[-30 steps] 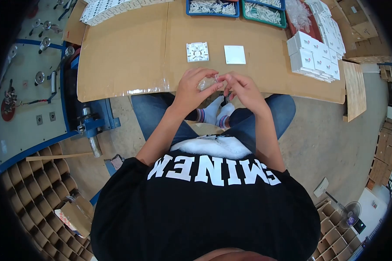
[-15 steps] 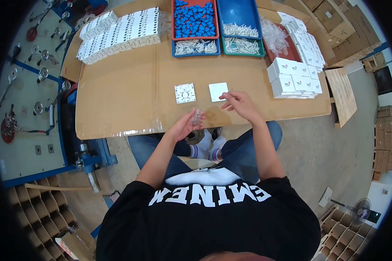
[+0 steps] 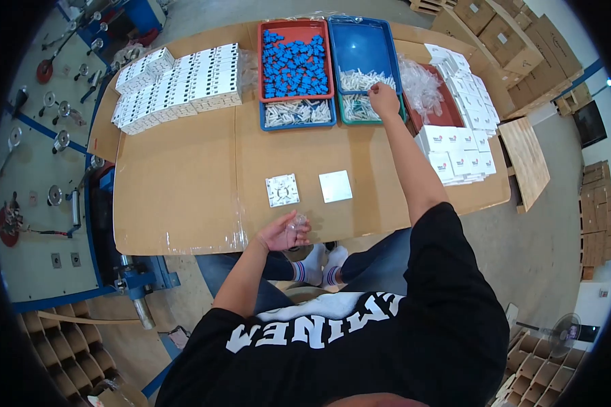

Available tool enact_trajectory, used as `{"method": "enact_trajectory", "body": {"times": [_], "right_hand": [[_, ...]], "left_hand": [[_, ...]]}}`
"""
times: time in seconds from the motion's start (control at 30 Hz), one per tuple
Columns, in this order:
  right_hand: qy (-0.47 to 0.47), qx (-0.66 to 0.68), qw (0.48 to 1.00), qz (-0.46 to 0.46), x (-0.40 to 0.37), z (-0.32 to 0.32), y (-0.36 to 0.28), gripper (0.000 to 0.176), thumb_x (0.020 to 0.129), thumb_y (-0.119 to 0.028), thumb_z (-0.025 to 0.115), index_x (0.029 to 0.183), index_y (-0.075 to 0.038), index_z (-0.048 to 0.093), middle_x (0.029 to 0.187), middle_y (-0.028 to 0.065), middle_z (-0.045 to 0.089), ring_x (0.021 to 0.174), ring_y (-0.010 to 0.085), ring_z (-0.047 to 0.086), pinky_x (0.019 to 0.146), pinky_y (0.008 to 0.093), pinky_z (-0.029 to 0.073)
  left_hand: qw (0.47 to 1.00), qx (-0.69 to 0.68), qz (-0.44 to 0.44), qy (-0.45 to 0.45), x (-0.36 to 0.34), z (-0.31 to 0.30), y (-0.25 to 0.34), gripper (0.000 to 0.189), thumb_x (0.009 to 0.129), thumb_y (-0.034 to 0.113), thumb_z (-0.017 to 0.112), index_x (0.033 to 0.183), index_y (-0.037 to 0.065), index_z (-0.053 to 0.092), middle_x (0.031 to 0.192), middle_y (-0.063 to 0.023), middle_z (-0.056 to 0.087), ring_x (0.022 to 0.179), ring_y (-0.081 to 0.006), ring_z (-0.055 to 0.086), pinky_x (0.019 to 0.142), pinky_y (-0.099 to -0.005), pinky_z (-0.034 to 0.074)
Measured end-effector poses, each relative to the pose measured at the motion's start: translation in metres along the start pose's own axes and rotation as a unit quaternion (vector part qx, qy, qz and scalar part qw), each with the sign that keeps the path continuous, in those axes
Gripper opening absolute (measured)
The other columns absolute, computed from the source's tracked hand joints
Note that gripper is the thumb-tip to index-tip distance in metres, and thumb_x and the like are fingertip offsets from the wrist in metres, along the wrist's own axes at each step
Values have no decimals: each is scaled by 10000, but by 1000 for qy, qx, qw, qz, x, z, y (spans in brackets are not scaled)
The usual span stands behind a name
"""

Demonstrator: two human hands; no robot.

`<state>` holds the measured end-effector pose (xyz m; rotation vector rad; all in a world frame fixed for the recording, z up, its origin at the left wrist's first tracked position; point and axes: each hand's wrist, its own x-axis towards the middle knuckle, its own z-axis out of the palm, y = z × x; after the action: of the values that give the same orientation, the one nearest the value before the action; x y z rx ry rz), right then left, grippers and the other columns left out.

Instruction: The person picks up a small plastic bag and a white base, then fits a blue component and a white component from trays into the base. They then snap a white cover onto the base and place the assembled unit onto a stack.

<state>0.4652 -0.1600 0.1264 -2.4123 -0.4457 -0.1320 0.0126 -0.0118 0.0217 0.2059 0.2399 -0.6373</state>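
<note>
My left hand (image 3: pixel 280 234) rests at the near edge of the cardboard-covered table (image 3: pixel 183 183), holding a small clear plastic bag (image 3: pixel 295 222). My right hand (image 3: pixel 383 100) is stretched far across the table, fingers down in the green tray (image 3: pixel 363 108) of small white parts; whether it grips one I cannot tell. A white base plate (image 3: pixel 282 190) and a white square cover (image 3: pixel 335 186) lie side by side just beyond my left hand.
A red tray of blue parts (image 3: pixel 293 61), a blue tray (image 3: pixel 363 51) and a lower blue tray of white parts (image 3: pixel 297 114) stand at the back. Rows of white boxes (image 3: pixel 176 85) lie at back left, stacked boxes (image 3: pixel 458 156) at right. A blue machine frame (image 3: pixel 139 281) sits at left.
My right hand has left the bag and reached forward to the green tray at the back. My left hand stayed near the table edge with the bag. The view tilted up over the table.
</note>
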Motion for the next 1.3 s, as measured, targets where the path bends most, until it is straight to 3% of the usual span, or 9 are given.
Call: {"method": "enact_trajectory", "body": {"times": [0.2, 0.4, 0.5, 0.57, 0.6, 0.7, 0.87, 1.0, 1.3], "right_hand": [[6, -140, 989, 53, 37, 30, 4, 269, 833, -338, 723, 959, -102, 745, 977, 153, 742, 953, 355, 707, 827, 455, 554], [3, -103, 984, 145, 50, 40, 10, 292, 802, -356, 718, 971, -123, 764, 1074, 133, 745, 1012, 345, 703, 861, 466, 550], [42, -9, 991, 124, 54, 40, 27, 286, 788, -324, 724, 946, -88, 759, 990, 142, 757, 971, 312, 722, 835, 421, 557], [68, 209, 969, 110, 58, 39, 44, 287, 767, -281, 738, 911, -33, 747, 867, 148, 754, 852, 267, 742, 782, 362, 565], [111, 163, 980, 35, 64, 47, 66, 277, 761, -248, 745, 874, 6, 734, 783, 139, 735, 694, 203, 717, 684, 321, 558], [20, 385, 922, 32, -19, 4, 12, 164, 851, -115, 720, 940, 21, 701, 817, 63, 729, 585, 80, 575, 541, 216, 437], [-158, 293, 939, 85, -195, -24, -51, 232, 911, -129, 724, 1123, -38, 744, 815, -31, 645, 601, 36, 456, 550, 204, 356], [-269, 353, 888, 123, -296, -11, -62, 230, 921, -111, 720, 1144, -62, 751, 789, -48, 627, 605, 24, 445, 550, 208, 345], [-340, 246, 907, -24, -314, -14, -97, 139, 894, -90, 729, 1006, -10, 737, 820, -5, 664, 634, 34, 476, 579, 211, 380]], "left_hand": [[999, -13, -29, -13, 3, -6, 3, 473, 1012, 514, 513, 1142, 68, 601, 945, -29, 549, 933, -199, 606, 1068, -452, 465], [999, -21, -31, -12, 3, -4, 3, 486, 1024, 499, 493, 1164, 47, 605, 957, -40, 554, 941, -201, 604, 1085, -470, 448], [998, -29, -36, -37, 4, -7, 3, 498, 1031, 499, 480, 1216, 53, 603, 1023, -43, 594, 891, -177, 595, 1070, -429, 452], [996, -54, -47, -53, 6, -10, 6, 493, 1026, 496, 491, 1218, 56, 601, 1032, -44, 606, 904, -180, 603, 1076, -428, 450], [993, -79, -58, -69, 6, -13, 3, 488, 1022, 494, 503, 1220, 58, 598, 1042, -45, 617, 917, -182, 611, 1081, -426, 447], [994, -93, -43, -41, 6, -17, 1, 493, 1016, 489, 515, 1226, 51, 595, 1068, -50, 655, 946, -195, 639, 1099, -436, 439], [997, -16, 7, -71, 6, -10, 5, 510, 1043, 491, 457, 1238, 42, 598, 1082, -44, 671, 934, -185, 653, 1083, -431, 458], [999, 28, 15, -38, 3, -7, 0, 545, 1044, 517, 436, 1261, 43, 593, 1063, -42, 652, 927, -180, 655, 1086, -432, 458], [996, 64, 45, -53, 2, -7, -4, 511, 1052, 455, 473, 1250, 3, 609, 1111, -75, 705, 1007, -221, 686, 1034, -409, 511]]}}
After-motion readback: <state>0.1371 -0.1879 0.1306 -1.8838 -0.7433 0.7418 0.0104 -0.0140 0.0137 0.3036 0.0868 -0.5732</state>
